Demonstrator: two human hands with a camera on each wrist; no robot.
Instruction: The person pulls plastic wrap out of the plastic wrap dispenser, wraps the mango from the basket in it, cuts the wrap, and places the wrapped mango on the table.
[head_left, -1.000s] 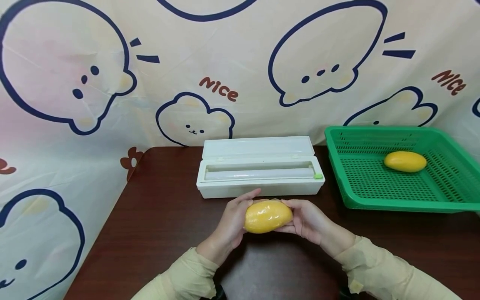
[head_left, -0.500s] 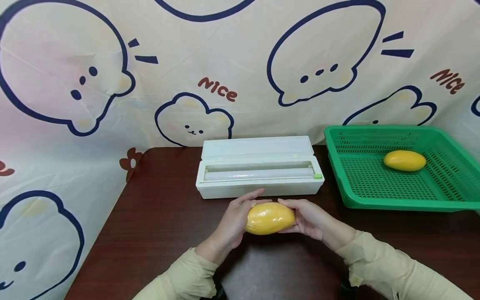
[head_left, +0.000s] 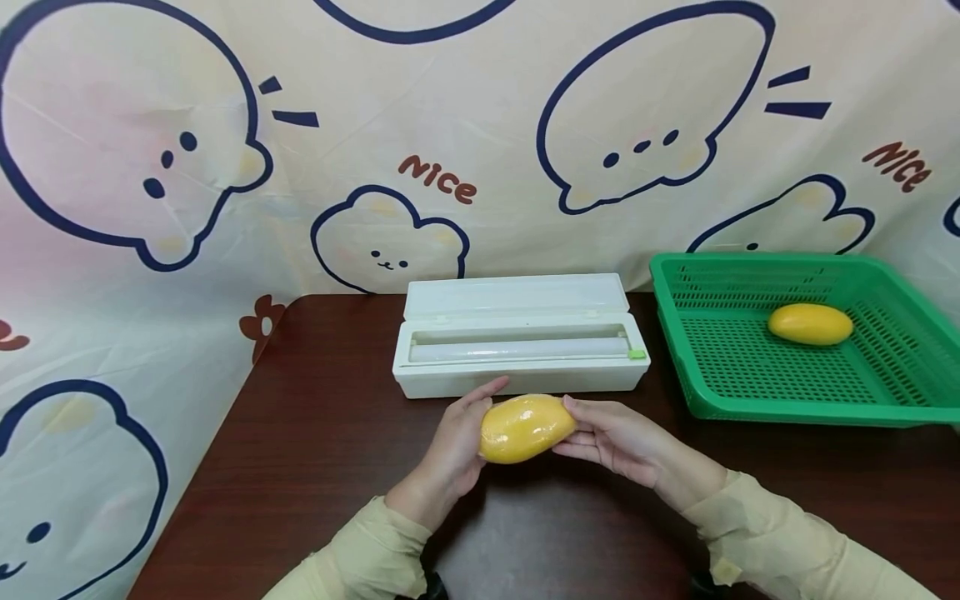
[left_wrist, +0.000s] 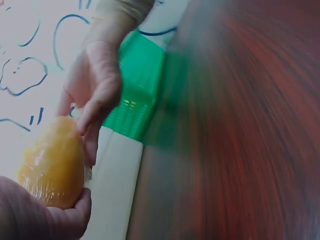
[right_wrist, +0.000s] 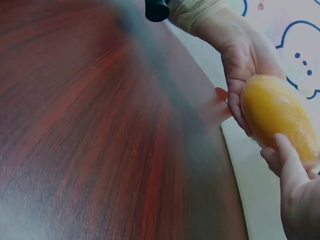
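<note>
A yellow mango [head_left: 525,429] with shiny, wrinkled clear film around it is held up between both hands in front of the white box. My left hand [head_left: 450,450] grips its left end, index finger stretched out past the fruit toward the box. At the other end, my right hand [head_left: 618,442] pinches the mango's tip between thumb and fingers. In the left wrist view, film creases show on the mango [left_wrist: 55,165] near the left thumb. The right wrist view has the right thumb lying along the mango [right_wrist: 277,115], while the left palm is behind it.
Behind the hands stands a white cling film dispenser [head_left: 517,379], lid raised, with a film roll [head_left: 517,348] inside and a green slider at its right. A green basket [head_left: 795,411] at the right holds another mango [head_left: 810,323]. A printed cloth [head_left: 510,233] hangs behind the brown table [head_left: 330,417].
The mango has shifted slightly left and tilted, its right end now higher. My left hand moved left with it, and the right hand's fingers have drawn out more toward the mango's tip.
</note>
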